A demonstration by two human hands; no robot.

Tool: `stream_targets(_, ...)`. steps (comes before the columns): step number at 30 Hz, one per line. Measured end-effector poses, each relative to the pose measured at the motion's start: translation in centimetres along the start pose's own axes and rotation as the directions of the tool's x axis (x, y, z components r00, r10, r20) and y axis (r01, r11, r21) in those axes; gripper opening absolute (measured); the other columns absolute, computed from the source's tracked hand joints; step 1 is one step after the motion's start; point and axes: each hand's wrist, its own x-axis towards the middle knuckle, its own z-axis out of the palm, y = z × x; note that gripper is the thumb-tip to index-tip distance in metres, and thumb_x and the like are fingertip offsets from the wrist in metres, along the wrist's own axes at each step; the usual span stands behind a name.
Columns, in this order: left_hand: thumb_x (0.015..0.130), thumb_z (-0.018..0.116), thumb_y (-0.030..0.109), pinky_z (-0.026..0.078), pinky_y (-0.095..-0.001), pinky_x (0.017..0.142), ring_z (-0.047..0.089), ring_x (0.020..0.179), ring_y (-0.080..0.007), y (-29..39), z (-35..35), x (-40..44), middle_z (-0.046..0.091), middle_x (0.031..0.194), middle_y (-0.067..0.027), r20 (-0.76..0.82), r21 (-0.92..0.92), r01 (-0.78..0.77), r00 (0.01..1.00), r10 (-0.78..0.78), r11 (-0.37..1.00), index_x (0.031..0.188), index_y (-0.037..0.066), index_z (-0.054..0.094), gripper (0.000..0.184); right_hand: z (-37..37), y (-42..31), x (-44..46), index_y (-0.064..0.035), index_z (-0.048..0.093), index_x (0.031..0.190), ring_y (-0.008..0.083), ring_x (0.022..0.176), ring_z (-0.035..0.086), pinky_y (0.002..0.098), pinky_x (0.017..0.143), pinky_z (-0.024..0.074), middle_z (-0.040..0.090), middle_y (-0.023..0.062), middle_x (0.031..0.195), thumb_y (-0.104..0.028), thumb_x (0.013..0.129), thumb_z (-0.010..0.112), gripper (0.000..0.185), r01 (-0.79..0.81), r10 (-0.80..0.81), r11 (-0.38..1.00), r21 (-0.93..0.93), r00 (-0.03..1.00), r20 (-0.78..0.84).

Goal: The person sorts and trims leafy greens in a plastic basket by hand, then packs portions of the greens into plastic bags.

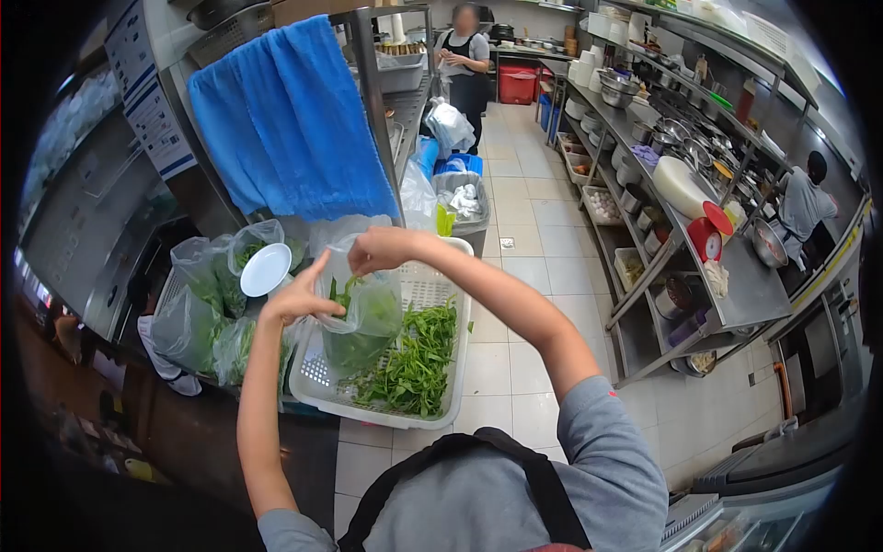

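My left hand grips the rim of a clear plastic bag, thumb and forefinger spread at its mouth. Leafy greens show through the plastic. Over that mouth, my right hand is closed, its fingertips pinching leafy greens partly hidden by the bag. Beneath both hands stands a white perforated basket, where a pile of loose leafy greens lies on the right side. A small white dish rests on bagged greens, just left of my left hand.
Several filled bags of greens sit at the left. A blue towel hangs behind the basket. Beyond are a lined bin and a person. Along the right runs a steel counter with pots; another person stands past it.
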Motion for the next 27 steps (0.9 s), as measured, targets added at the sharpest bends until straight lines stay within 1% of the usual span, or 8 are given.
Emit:
stream_targets(2, 0.055, 0.075, -0.002, 0.047, -0.0253, 0.073, 0.054, 0.095, -0.0147, 1.0, 1.1, -0.5, 0.019, 0.142, -0.0146, 0.028, 0.087, 0.025, 0.999, -0.028, 0.996, 0.139, -0.001, 0.006, 0.109, 0.7, -2.5, -0.3, -0.0122, 0.064, 0.084, 0.0291, 0.074, 0.061, 0.0369, 0.065, 0.0470, 0.065, 0.0052, 0.080, -0.023, 0.077, 0.058, 0.014, -0.053, 0.020, 0.962, -0.266, 0.992, -0.125)
stream_targets(6, 0.055, 0.076, 0.000, 0.028, -0.0293, 0.100, 0.013, 0.133, -0.0208, -0.1, 0.6, -0.6, 0.012, 0.144, -0.0196, -0.003, 0.126, -0.112, 0.994, 0.113, 0.986, 0.138, -0.003, 0.006, 0.108, 5.4, -2.1, 1.4, -0.0082, 0.064, 0.081, 0.0311, 0.072, 0.061, 0.0393, 0.064, 0.0475, 0.065, 0.0085, 0.079, -0.021, 0.079, 0.052, 0.017, 0.023, -0.027, 0.995, -0.099, 0.999, -0.042)
stream_targets(8, 0.055, 0.075, -0.001, 0.031, -0.0291, 0.098, 0.017, 0.132, -0.0215, 0.5, -0.1, -0.8, 0.013, 0.144, -0.0195, -0.031, 0.045, -0.157, 0.987, 0.158, 0.987, 0.138, -0.004, 0.009, 0.106, 7.0, -2.3, 1.5, -0.0053, 0.063, 0.080, 0.0323, 0.071, 0.061, 0.0403, 0.064, 0.0475, 0.064, 0.0111, 0.078, -0.018, 0.080, 0.050, 0.018, -0.119, 0.140, 0.963, -0.242, 0.988, 0.071)
stream_targets(13, 0.058, 0.072, -0.003, 0.042, -0.0254, 0.086, 0.038, 0.120, -0.0178, 3.9, -2.4, -3.2, 0.017, 0.145, -0.0136, -0.093, -0.118, -0.023, 0.996, 0.012, 0.993, 0.138, -0.002, 0.014, 0.098, 0.0, -4.5, 0.5, -0.0020, 0.063, 0.082, 0.0339, 0.073, 0.061, 0.0399, 0.070, 0.0477, 0.063, 0.0163, 0.082, -0.013, 0.080, 0.051, 0.016, 0.032, -0.040, 0.991, -0.132, 0.997, -0.063)
stream_targets(14, 0.062, 0.070, -0.002, 0.047, -0.0200, 0.068, 0.054, 0.094, -0.0115, 2.9, -3.7, -2.8, 0.020, 0.144, -0.0104, -0.142, 0.008, -0.128, 0.982, 0.128, 0.992, 0.138, 0.000, 0.017, 0.092, -1.4, -4.8, 0.2, -0.0022, 0.063, 0.084, 0.0340, 0.075, 0.061, 0.0396, 0.070, 0.0477, 0.063, 0.0168, 0.084, -0.012, 0.080, 0.051, 0.016, 0.102, -0.116, 0.987, -0.120, 0.986, -0.118)
stream_targets(16, 0.064, 0.067, -0.001, 0.044, -0.0179, 0.059, 0.055, 0.082, -0.0076, 3.6, -6.0, -3.0, 0.022, 0.144, -0.0097, -0.245, -0.018, -0.166, 0.957, 0.157, 0.986, 0.138, 0.001, 0.020, 0.087, -4.2, -6.8, -2.1, -0.0027, 0.062, 0.091, 0.0316, 0.076, 0.061, 0.0370, 0.069, 0.0482, 0.061, 0.0161, 0.089, -0.008, 0.080, 0.054, 0.016, 0.231, -0.211, 0.972, -0.047, 0.766, -0.607)
stream_targets(19, 0.069, 0.061, -0.003, 0.042, -0.0174, 0.054, 0.054, 0.076, -0.0056, 4.9, -9.5, -3.4, 0.026, 0.143, -0.0089, -0.389, -0.026, -0.208, 0.903, 0.182, 0.978, 0.137, 0.002, 0.024, 0.077, -5.3, -7.6, -5.1, -0.0029, 0.060, 0.096, 0.0203, 0.075, 0.059, 0.0306, 0.065, 0.0479, 0.058, 0.0106, 0.092, -0.005, 0.080, 0.057, 0.016, 0.290, -0.168, 0.957, -0.021, 0.490, -0.856)
stream_targets(27, 0.069, 0.053, 0.003, 0.044, -0.0242, 0.055, 0.056, 0.067, -0.0105, 3.1, -17.5, -1.2, 0.038, 0.135, -0.0147, -0.710, 0.322, -0.054, 0.647, 0.279, 0.945, 0.135, 0.003, 0.030, 0.070, 10.4, -2.5, -8.5, -0.0028, 0.062, 0.091, 0.0259, 0.073, 0.058, 0.0327, 0.065, 0.0467, 0.057, 0.0132, 0.083, -0.012, 0.082, 0.057, 0.014, 0.032, 0.171, 0.932, 0.360, 0.838, -0.518)
